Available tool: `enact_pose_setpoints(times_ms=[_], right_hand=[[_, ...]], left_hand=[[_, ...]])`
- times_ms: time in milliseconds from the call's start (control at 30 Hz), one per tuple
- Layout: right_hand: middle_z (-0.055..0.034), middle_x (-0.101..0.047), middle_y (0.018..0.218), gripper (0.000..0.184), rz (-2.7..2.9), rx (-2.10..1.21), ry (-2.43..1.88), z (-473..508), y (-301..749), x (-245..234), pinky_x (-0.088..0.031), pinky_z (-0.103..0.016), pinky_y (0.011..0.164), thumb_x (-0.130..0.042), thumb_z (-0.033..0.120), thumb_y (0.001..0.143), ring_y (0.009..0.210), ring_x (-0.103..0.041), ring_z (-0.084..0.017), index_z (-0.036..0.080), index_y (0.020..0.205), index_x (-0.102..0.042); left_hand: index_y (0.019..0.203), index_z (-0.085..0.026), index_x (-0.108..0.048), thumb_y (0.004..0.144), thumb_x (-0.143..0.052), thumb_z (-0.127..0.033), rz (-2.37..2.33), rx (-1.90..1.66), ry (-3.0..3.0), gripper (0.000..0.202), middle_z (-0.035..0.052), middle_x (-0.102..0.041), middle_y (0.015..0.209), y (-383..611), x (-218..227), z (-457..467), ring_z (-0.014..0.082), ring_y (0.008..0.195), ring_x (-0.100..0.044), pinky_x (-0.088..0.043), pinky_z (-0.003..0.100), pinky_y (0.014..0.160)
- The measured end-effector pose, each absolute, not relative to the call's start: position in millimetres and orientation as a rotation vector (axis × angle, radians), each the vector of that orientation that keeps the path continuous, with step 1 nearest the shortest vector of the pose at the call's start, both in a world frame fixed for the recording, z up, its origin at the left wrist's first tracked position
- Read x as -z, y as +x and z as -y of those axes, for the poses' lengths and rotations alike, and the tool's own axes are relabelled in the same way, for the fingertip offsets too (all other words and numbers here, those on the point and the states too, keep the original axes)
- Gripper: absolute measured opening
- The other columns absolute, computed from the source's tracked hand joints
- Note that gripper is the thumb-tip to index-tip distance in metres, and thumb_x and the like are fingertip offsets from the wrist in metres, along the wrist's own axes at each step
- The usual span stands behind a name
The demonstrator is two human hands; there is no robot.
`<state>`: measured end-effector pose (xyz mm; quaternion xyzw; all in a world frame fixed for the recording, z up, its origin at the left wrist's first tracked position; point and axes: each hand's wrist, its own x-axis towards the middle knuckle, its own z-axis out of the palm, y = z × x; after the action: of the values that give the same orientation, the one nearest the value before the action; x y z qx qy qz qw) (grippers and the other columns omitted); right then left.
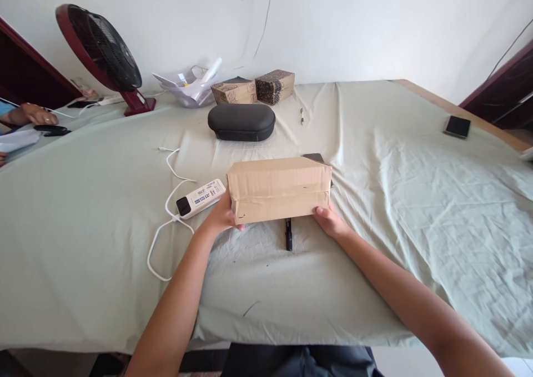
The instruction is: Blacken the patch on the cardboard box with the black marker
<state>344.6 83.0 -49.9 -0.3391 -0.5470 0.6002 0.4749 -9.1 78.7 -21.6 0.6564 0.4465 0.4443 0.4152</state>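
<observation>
The person's two bare forearms are stretching up from the bottom edge of the frame over a wide table draped in wrinkled pale green cloth (416, 199). A dark red fan with a black grille (104, 49) is standing at the upper left. At the centre, a plain brown cardboard box (278, 188) is lying with its long side toward the camera. The left hand (222, 216) and right hand (331, 221) are each clasping one short end of it at the lower corners. Whether it is resting on the cloth or just raised cannot be told. It is probably stiff, light and dry to grip, so holding both ends low is keeping it level. Above it a black oval zip case (241, 122) is lying; left of it, a white power strip (200, 198); just below it, a small black pen (288, 235).
</observation>
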Motion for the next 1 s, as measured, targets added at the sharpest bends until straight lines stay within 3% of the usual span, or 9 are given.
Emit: enact_pose_setpoints(times_ms=[100, 167, 300, 367, 467, 600, 700, 800, 1000], right_hand=[[-0.0107, -0.066, 0.155, 0.090, 1.287, -1.415, -0.853, -84.6, 347.2, 56.0, -0.050, -0.062, 0.124, -0.080, 0.074, 0.077, 0.146, -0.060, -0.042, 0.030, 0.153, -0.059], [-0.0093, -0.065, 0.156, 0.088, 1.307, -1.373, -0.865, -84.0, 348.9, 56.5, -0.046, -0.062, 0.127, -0.082, 0.068, 0.079, 0.149, -0.057, -0.042, 0.031, 0.155, -0.058], [-0.0079, -0.066, 0.156, 0.078, 1.405, -1.222, -0.872, -81.1, 347.7, 48.9, -0.045, -0.057, 0.129, -0.084, 0.062, 0.085, 0.151, -0.055, -0.039, 0.033, 0.154, -0.060], [-0.0077, -0.066, 0.156, 0.074, 1.414, -1.217, -0.798, -80.5, 344.9, 44.4, -0.046, -0.056, 0.128, -0.079, 0.066, 0.090, 0.151, -0.056, -0.038, 0.033, 0.154, -0.061], [-0.0079, -0.061, 0.163, 0.081, 1.362, -1.341, -0.650, -81.6, 341.4, 40.2, -0.055, -0.057, 0.119, -0.063, 0.087, 0.091, 0.148, -0.059, -0.038, 0.035, 0.154, -0.060], [-0.0065, -0.059, 0.165, 0.089, 1.266, -1.433, -0.742, -83.8, 339.7, 36.4, -0.064, -0.058, 0.105, -0.058, 0.096, 0.083, 0.144, -0.064, -0.040, 0.039, 0.152, -0.060], [-0.0065, -0.062, 0.162, 0.086, 1.212, -1.404, -0.797, -83.5, 337.1, 32.0, -0.060, -0.062, 0.112, -0.068, 0.085, 0.082, 0.148, -0.061, -0.041, 0.037, 0.153, -0.059], [-0.0083, -0.066, 0.158, 0.088, 1.149, -1.364, -0.755, -82.1, 333.5, 28.6, -0.054, -0.064, 0.122, -0.074, 0.079, 0.079, 0.153, -0.057, -0.042, 0.031, 0.151, -0.061], [-0.0111, -0.075, 0.145, 0.089, 1.125, -1.335, -0.764, -82.7, 334.5, 37.6, -0.047, -0.063, 0.128, -0.077, 0.080, 0.072, 0.155, -0.054, -0.042, 0.030, 0.145, -0.066]], left_hand=[[0.168, -0.023, -0.044, 0.030, -0.074, -0.111, -1.003, -1.145, 1.649, 0.166, 0.0261, -0.052, 0.166, -1.2, 19.4, -78.1, 0.0554, 0.165, -0.031, -0.029, 0.066, 0.135], [0.173, -0.027, -0.035, 0.044, -0.075, -0.109, -0.970, -1.160, 1.640, 0.158, 0.0239, -0.048, 0.169, 3.8, 18.6, -75.0, 0.0524, 0.165, -0.032, -0.034, 0.066, 0.133], [0.178, -0.033, -0.011, 0.068, -0.090, -0.079, -0.973, -1.206, 1.646, 0.143, 0.0193, -0.041, 0.175, 5.8, 15.9, -65.9, 0.0468, 0.165, -0.036, -0.038, 0.069, 0.130], [0.178, -0.034, -0.005, 0.063, -0.100, -0.062, -0.982, -1.249, 1.677, 0.152, 0.0176, -0.031, 0.180, 1.9, 13.5, -62.5, 0.0460, 0.169, -0.026, -0.030, 0.068, 0.135], [0.177, -0.041, 0.007, 0.057, -0.107, -0.040, -0.984, -1.271, 1.878, 0.165, 0.0122, 0.000, 0.188, -5.7, 9.8, -60.2, 0.0465, 0.173, 0.001, -0.026, 0.069, 0.136], [0.172, -0.052, 0.019, 0.060, -0.108, -0.034, -0.925, -1.166, 2.179, 0.170, 0.0049, 0.028, 0.184, -9.7, 8.5, -62.2, 0.0476, 0.171, 0.017, -0.033, 0.071, 0.132], [0.174, -0.053, 0.010, 0.055, -0.111, -0.048, -0.882, -1.137, 2.145, 0.169, 0.0043, 0.029, 0.184, -5.1, 10.5, -65.0, 0.0496, 0.170, 0.020, -0.021, 0.075, 0.134], [0.176, -0.050, 0.004, 0.052, -0.104, -0.073, -0.784, -1.234, 1.906, 0.166, 0.0049, 0.026, 0.185, 7.6, 11.9, -63.9, 0.0488, 0.169, 0.021, -0.021, 0.071, 0.135], [0.178, -0.040, -0.007, 0.077, -0.077, -0.090, -0.740, -1.365, 1.463, 0.132, 0.0078, -0.005, 0.189, 40.7, 7.2, -52.2, 0.0426, 0.174, -0.008, -0.027, 0.058, 0.138]])
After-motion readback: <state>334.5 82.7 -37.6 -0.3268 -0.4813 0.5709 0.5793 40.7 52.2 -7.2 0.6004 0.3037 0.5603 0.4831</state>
